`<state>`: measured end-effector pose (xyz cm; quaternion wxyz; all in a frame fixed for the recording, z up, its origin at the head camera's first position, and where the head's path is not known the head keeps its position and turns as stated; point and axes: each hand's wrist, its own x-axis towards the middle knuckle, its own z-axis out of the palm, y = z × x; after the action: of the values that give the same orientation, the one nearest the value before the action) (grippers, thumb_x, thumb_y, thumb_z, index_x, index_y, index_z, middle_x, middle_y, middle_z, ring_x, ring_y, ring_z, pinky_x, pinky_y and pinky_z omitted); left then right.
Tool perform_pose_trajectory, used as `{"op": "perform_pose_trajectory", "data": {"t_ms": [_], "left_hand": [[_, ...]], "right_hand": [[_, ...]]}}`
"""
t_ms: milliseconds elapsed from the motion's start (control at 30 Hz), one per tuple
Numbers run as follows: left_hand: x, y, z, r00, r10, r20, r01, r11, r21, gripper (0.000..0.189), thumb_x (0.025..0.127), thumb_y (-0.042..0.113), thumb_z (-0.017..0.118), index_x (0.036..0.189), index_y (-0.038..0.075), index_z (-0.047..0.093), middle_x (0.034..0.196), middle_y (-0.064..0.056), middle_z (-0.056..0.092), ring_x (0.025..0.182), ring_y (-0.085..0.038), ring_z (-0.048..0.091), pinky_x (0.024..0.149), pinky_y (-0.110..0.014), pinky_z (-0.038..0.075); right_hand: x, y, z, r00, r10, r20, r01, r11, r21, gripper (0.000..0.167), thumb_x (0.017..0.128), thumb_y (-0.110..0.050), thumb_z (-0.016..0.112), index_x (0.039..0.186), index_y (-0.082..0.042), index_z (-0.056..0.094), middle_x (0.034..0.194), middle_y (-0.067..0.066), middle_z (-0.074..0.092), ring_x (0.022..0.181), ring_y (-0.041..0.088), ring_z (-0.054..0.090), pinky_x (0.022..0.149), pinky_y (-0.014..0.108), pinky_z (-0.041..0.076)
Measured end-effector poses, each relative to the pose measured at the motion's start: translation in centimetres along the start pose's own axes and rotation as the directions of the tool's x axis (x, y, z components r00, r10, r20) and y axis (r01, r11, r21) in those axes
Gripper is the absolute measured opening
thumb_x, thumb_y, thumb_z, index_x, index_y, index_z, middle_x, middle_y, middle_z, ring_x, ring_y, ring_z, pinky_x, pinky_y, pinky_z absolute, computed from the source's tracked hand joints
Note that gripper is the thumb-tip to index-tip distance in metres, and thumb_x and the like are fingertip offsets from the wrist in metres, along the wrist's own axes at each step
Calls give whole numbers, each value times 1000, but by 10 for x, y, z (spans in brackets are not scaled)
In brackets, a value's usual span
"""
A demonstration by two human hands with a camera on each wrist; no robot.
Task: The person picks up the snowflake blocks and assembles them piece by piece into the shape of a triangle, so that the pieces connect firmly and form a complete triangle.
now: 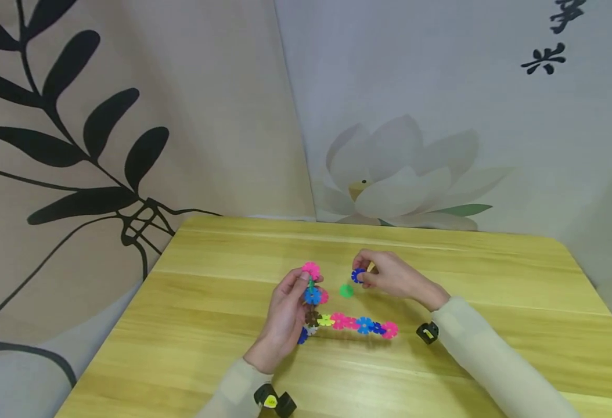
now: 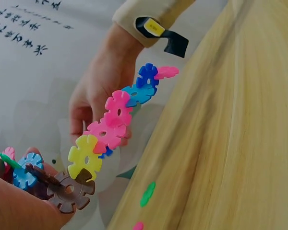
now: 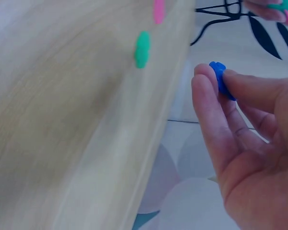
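My left hand (image 1: 283, 316) holds a chain of interlocked plastic flower-shaped discs (image 1: 338, 320) by its left end. The chain runs to the right through brown, yellow, pink, light blue and dark blue discs to a pink one. At the held end, a pink disc (image 1: 311, 269) stands above a light blue disc (image 1: 313, 295), with green between them. My right hand (image 1: 387, 273) pinches a single dark blue disc (image 3: 222, 80) between thumb and fingertips, apart from the chain. Part of the chain's left end is hidden by my left hand.
A loose green disc (image 1: 346, 291) lies on the wooden table (image 1: 222, 278) between my hands. Beside it, nearer my left hand, is a pink disc (image 1: 324, 296). A wall with plant and flower pictures stands behind the table's far edge.
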<state>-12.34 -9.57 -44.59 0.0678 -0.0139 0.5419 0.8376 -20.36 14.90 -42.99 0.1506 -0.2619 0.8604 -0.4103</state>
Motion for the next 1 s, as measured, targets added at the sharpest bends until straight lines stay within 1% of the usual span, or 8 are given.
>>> {"op": "perform_pose_trajectory", "data": {"t_ms": [67,133,333,433,567,700,900,1000], "left_hand": [[0,-1,2,1000,5,-1,-5,1000,8,20,110,29,54,116,13,64,110,-3,68,91,-18,65,77,-26,49],[1,-2,5,1000,13,0,-13,1000,23,22,110,29,54,117,11,63,111,-3,68,93,-20,65,79,-27,50],[2,-4,13,999,42,4,-42,995,90,29,110,29,53,125,6,62,113,-4,67,98,-24,64,80,-28,49],[2,-4,16,999,45,12,-46,992,115,32,110,30,54,127,5,61,113,-4,67,97,-22,65,80,-28,49],[3,-5,21,999,43,15,-44,989,139,33,109,30,54,129,4,59,113,-4,67,96,-19,65,83,-28,50],[2,-5,26,999,47,18,-49,987,155,33,109,29,55,129,3,58,114,-7,67,96,-19,65,83,-28,51],[2,-6,36,998,60,17,-62,981,181,31,108,29,57,126,4,60,111,-7,68,97,-21,67,85,-28,54],[2,-7,40,998,67,15,-69,975,209,32,107,30,59,126,4,61,111,-10,69,97,-24,68,86,-29,55]], "right_hand": [[-5,-3,-2,1000,9,-15,-8,1000,17,9,102,-6,64,111,-8,64,96,3,67,83,29,73,74,48,61],[-11,-5,-5,1000,10,-28,-9,999,32,9,103,-8,64,112,-8,64,97,4,68,84,31,73,76,49,61],[-26,-11,-12,997,0,-83,5,998,67,11,102,-7,64,114,-6,64,102,6,69,89,33,73,77,48,62],[-33,-14,-14,993,10,-118,-1,997,77,14,101,-5,66,114,-7,63,104,6,69,89,29,73,78,48,62],[-43,-18,-15,986,24,-166,-7,995,102,13,100,-8,68,113,-7,64,101,4,71,87,21,73,82,48,61],[-52,-22,-15,978,47,-205,-20,991,134,15,100,-16,71,111,-7,66,98,2,74,87,16,73,84,43,61],[-60,-30,-12,967,69,-244,-30,987,161,19,99,-20,74,110,-6,67,96,4,75,86,15,73,84,33,61],[-62,-33,-10,959,89,-268,-44,985,168,18,98,-20,74,109,-7,67,94,4,75,85,15,73,82,33,61]]}}
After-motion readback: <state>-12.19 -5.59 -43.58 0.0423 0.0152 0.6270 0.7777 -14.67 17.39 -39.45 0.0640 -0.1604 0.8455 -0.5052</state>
